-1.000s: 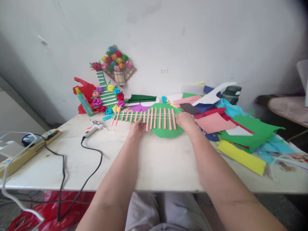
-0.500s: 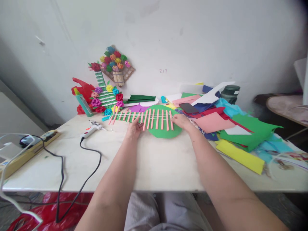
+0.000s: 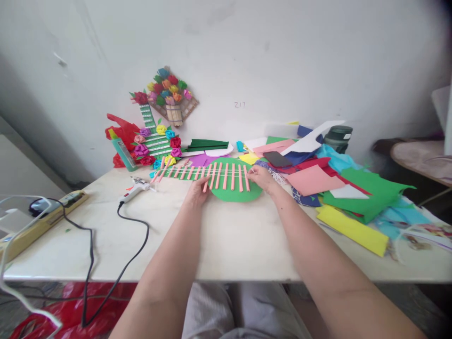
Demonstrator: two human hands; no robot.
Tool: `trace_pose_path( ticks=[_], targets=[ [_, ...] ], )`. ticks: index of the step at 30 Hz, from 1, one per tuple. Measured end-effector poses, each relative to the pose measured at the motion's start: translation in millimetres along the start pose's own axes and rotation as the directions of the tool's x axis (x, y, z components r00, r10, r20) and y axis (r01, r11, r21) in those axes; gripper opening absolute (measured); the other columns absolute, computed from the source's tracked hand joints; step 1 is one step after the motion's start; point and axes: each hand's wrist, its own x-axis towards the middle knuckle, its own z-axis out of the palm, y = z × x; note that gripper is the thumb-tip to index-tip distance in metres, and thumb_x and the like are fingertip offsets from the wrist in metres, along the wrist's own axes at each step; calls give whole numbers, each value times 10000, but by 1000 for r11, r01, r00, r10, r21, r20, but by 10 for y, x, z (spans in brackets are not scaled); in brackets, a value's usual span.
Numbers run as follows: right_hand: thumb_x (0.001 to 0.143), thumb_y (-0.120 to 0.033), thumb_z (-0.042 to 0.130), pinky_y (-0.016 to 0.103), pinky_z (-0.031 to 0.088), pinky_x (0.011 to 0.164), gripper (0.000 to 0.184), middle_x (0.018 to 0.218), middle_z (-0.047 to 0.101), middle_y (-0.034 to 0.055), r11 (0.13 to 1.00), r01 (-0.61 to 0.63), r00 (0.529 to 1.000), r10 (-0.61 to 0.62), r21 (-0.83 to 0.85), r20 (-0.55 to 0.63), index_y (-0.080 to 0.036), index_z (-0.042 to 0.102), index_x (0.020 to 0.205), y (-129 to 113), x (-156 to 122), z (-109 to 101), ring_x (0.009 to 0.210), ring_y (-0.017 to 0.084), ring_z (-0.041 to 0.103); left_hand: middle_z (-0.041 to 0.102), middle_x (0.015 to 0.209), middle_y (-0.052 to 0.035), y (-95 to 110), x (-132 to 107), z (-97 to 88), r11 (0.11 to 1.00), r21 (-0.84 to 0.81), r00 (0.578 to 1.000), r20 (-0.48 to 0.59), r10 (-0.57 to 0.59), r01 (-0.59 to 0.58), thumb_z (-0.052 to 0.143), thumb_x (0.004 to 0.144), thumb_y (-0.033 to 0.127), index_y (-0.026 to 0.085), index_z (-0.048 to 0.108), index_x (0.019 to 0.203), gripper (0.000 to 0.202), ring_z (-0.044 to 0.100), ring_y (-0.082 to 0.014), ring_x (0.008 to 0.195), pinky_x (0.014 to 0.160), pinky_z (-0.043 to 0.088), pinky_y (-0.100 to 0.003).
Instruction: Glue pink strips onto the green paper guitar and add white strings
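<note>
A green paper guitar [image 3: 235,195] lies in front of me, its round body to the right and its narrow neck to the left. Pink paper sticks [image 3: 226,176] cross it in a row, and white strings [image 3: 197,171] run lengthwise over them. My left hand [image 3: 197,190] is closed on the lower edge where neck meets body. At the right end of the body, my right hand [image 3: 260,179] pinches the guitar by the last stick, where the strings end. Whether its fingertips hold the strings themselves is hard to make out.
On the left lie a white glue gun [image 3: 136,190] with a black cord and a power strip [image 3: 45,228]. A glue bottle [image 3: 122,151] and a flower-trimmed guitar [image 3: 157,143] stand behind. Coloured sheets, a phone [image 3: 278,159] and a dark bottle [image 3: 338,138] crowd the right.
The paper guitar has shifted slightly left, its neck end now nearer the glue gun. My right hand moved left with it; my left hand stays close to the same spot.
</note>
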Motion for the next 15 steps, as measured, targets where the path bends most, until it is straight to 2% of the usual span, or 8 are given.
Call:
trace_pose_path(
  ticks=[3, 8, 15],
  targets=[
    [668, -327, 510, 242, 383, 574, 158, 578, 510, -36, 990, -29, 994, 44, 139, -105, -174, 509, 706, 35, 13, 10, 540, 109, 499, 642, 636, -73, 13, -10, 1, 1000, 2, 999, -24, 22, -22, 538, 643, 26, 71, 597, 767, 145, 619, -156, 570, 645, 528, -286],
    [665, -369, 507, 237, 378, 551, 190, 527, 457, -56, 947, 5, 971, 73, 322, -228, -182, 490, 698, 15, 10, 25, 499, 100, 468, 647, 666, -74, 30, -9, -13, 998, -25, 998, -43, 55, -56, 550, 636, 19, 76, 589, 780, 160, 624, -158, 580, 625, 529, -279],
    [616, -362, 568, 203, 323, 467, 205, 486, 403, -74, 845, 28, 961, 125, 534, -248, -178, 481, 637, 32, 24, 62, 440, 64, 397, 642, 631, -55, 23, 14, -49, 998, -10, 998, -32, 56, -56, 557, 636, 25, 86, 586, 787, 165, 609, -137, 530, 547, 519, -241]
  ],
)
